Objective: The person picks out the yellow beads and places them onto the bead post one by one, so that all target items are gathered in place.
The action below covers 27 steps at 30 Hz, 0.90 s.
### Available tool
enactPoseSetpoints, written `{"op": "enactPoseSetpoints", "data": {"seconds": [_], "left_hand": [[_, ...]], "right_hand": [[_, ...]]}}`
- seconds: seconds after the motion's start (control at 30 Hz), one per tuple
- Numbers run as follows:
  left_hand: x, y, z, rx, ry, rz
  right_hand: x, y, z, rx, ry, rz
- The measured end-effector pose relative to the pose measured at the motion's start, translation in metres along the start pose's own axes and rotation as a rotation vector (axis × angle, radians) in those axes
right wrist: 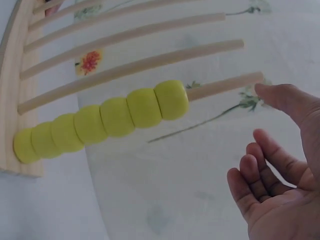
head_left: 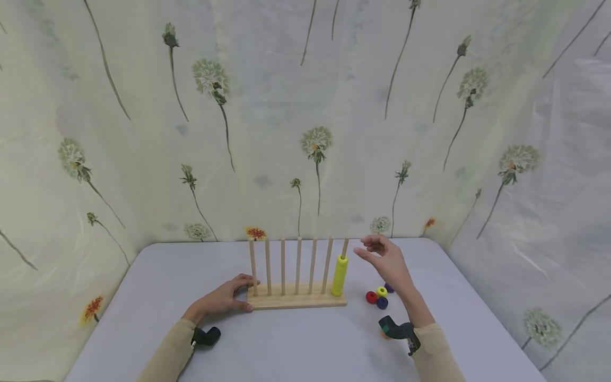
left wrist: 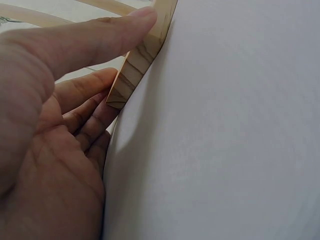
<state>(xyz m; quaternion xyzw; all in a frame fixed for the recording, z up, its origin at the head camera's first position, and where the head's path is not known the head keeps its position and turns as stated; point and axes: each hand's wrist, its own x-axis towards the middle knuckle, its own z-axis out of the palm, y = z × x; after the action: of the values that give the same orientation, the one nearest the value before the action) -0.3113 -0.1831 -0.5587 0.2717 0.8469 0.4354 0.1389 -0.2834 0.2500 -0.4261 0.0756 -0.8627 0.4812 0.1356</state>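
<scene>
A wooden bead rack [head_left: 297, 302] with several upright pegs stands on the table. Its left end is between the thumb and fingers of my left hand [head_left: 221, 298]; the left wrist view shows the thumb on the front edge of the base [left wrist: 131, 75]. Yellow beads [head_left: 339, 276] are stacked on the rightmost peg, whose bare tip sticks out above them. My right hand [head_left: 389, 264] is beside that tip, thumb and fingers apart and holding nothing. In the right wrist view the thumb [right wrist: 285, 97] is right at the tip of the peg [right wrist: 225, 86].
Right of the rack, under the right forearm, lie loose beads: red [head_left: 371, 297], yellow [head_left: 382, 291], dark blue [head_left: 382, 303] and purple [head_left: 389, 287]. An orange bead [head_left: 384, 335] is mostly hidden by the right wrist camera [head_left: 398, 329]. Behind the white table [head_left: 296, 350] hangs a flowered curtain [head_left: 267, 132].
</scene>
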Motion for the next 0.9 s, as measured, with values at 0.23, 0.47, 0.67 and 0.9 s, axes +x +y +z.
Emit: {"op": "enactPoseSetpoints", "data": {"seconds": [0.23, 0.47, 0.67, 0.9], "left_hand": [[-0.001, -0.001, -0.001, -0.007, 0.000, -0.019], [0.000, 0.000, 0.000, -0.008, 0.002, -0.022], [0.000, 0.001, 0.001, -0.003, 0.004, -0.032], [0.000, 0.000, 0.001, 0.003, 0.002, -0.025]], "right_hand": [[-0.007, 0.016, -0.009, -0.058, 0.016, 0.005], [-0.012, 0.029, -0.016, -0.101, 0.011, 0.063], [-0.020, 0.043, -0.019, -0.121, -0.007, 0.090], [-0.028, 0.069, -0.022, -0.146, -0.028, 0.135]]}}
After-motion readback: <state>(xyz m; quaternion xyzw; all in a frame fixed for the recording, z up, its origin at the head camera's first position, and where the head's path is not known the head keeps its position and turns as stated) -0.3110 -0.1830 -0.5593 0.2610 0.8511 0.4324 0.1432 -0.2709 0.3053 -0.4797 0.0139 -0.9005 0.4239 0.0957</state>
